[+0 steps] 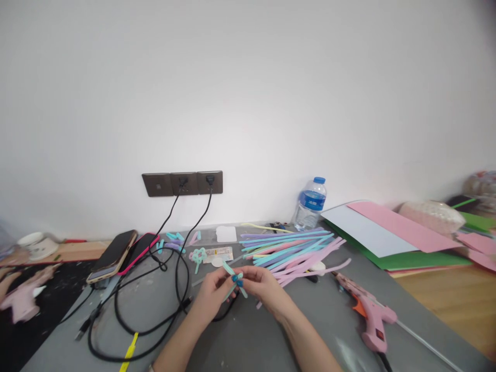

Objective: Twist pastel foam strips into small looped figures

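Left hand (211, 298) and right hand (266, 289) have their fingers pinched closed on short teal paper strips (234, 281), crossed above the grey counter (248, 343) mid-front edge. Probably featherlight, floppy, easily creased - grip at the crossing.

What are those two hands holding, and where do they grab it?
The left hand and right hand together pinch thin teal strips near their middle, with the fingertips; the ends stick out free.

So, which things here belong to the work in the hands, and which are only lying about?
In the work: teal strips, pinched between left hand and right hand; strip pile; looped piece; likely the glue gun.
Lying about: phones; bottle; cables; sheets.
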The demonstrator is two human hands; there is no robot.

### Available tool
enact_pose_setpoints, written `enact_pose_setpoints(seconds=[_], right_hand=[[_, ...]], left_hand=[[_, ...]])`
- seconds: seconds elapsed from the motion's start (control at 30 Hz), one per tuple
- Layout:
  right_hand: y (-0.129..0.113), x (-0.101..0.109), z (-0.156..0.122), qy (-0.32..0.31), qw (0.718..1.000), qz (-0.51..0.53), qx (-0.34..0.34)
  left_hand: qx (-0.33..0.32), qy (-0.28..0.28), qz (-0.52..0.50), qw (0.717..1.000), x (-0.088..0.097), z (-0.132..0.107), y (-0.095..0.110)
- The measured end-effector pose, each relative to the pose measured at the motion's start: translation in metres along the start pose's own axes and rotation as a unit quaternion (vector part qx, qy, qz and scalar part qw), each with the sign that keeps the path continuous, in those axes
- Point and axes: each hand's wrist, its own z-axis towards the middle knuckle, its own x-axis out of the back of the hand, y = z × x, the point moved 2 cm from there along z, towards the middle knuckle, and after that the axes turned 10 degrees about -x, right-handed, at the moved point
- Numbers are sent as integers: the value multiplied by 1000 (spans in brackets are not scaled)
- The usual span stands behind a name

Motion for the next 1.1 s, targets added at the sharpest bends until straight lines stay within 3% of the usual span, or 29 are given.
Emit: enact_pose_setpoints(seconds=[0.2,0.4,0.47,0.63,0.77,0.93,1.1], right_hand=[[16,-2,11,62,997,55,6],[19,-2,16,87,993,53,61],[20,-1,17,92,992,54,68],[21,0,17,98,990,54,85],[21,0,17,122,986,64,93],[22,-2,19,121,986,61,99],[23,-3,19,112,988,47,97]], left_hand=[[-10,48,-2,999,5,4,3],[-10,188,-136,973,10,9,-9],[-3,210,-157,965,11,9,-10],[2,180,-130,975,12,8,-5],[-57,147,-38,987,12,7,0],[-150,115,79,979,10,6,5],[-159,93,112,976,10,6,5]])
